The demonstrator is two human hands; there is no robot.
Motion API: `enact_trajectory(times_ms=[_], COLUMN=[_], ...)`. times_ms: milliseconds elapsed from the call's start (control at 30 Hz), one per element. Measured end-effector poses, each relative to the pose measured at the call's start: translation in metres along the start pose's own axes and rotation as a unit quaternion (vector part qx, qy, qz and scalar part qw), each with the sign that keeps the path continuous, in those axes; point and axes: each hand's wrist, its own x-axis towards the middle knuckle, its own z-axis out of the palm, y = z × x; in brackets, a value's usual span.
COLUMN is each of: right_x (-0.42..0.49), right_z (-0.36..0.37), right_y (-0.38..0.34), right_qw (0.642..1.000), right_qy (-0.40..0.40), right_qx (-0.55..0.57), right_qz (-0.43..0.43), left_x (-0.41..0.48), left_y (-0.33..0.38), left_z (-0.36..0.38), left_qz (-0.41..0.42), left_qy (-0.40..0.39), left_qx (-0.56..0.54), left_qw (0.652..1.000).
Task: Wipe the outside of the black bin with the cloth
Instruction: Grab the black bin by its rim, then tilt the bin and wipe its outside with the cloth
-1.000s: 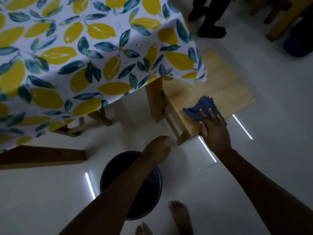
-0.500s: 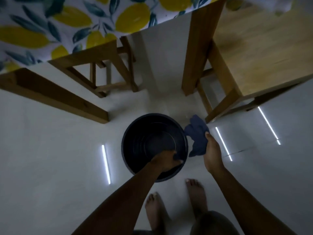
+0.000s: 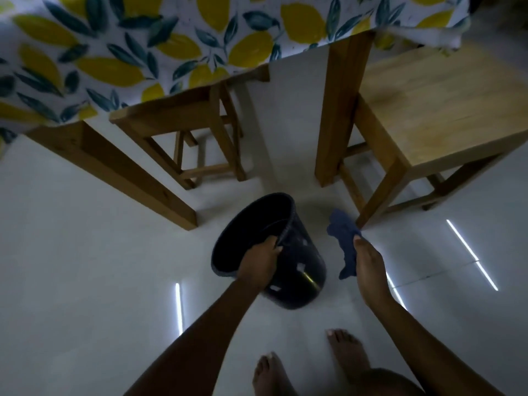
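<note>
The black bin point(image 3: 288, 252) is being tilted on the floor point(image 3: 85, 281), its mouth leaning away to the left, and its near rim is being gripped by the left hand point(image 3: 258, 264). Just right of the bin, apart from its side, the blue cloth point(image 3: 344, 242) is being held dangling in the clenched right hand point(image 3: 368, 267). A wooden stool point(image 3: 428, 110) is standing beyond the bin.

pale glossy floor point(image 3: 71, 267), lemon-print tablecloth point(image 3: 120, 47), wooden stools point(image 3: 440, 110), dim light
</note>
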Motion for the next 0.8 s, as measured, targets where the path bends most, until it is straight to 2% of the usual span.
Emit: enact_trajectory(times_ms=[167, 300, 333, 400, 500, 600, 700, 800], right_x=[0.010, 0.019, 0.017, 0.013, 0.018, 0.027, 0.035, 0.053], right_z=[0.027, 0.044, 0.050, 0.063, 0.074, 0.088, 0.104, 0.108], right_y=[-0.005, 0.034, 0.049, 0.081, 0.095, 0.092, 0.105, 0.106], right_qw=[0.998, 0.978, 0.961, 0.906, 0.823, 0.764, 0.740, 0.746], right_qy=[-0.038, -0.104, -0.136, -0.192, -0.185, -0.156, -0.177, -0.160], right_qx=[-0.029, -0.167, -0.220, -0.331, -0.477, -0.533, -0.547, -0.546], right_qz=[-0.045, -0.071, -0.095, -0.178, -0.246, -0.328, -0.349, -0.346], left_x=[0.003, 0.007, 0.008, 0.010, 0.018, 0.020, 0.017, 0.025], left_y=[-0.034, -0.044, -0.048, -0.058, -0.075, -0.081, -0.079, -0.079], left_z=[-0.002, 0.005, 0.007, 0.012, 0.016, 0.026, 0.045, 0.052], left_qz=[-0.040, -0.044, -0.041, -0.048, -0.066, -0.069, -0.070, -0.062], left_qy=[0.044, 0.033, 0.034, 0.043, 0.050, 0.067, 0.093, 0.123], left_qx=[-0.152, -0.185, -0.191, -0.212, -0.220, -0.227, -0.234, -0.226], left_qw=[0.987, 0.981, 0.980, 0.975, 0.972, 0.969, 0.965, 0.964])
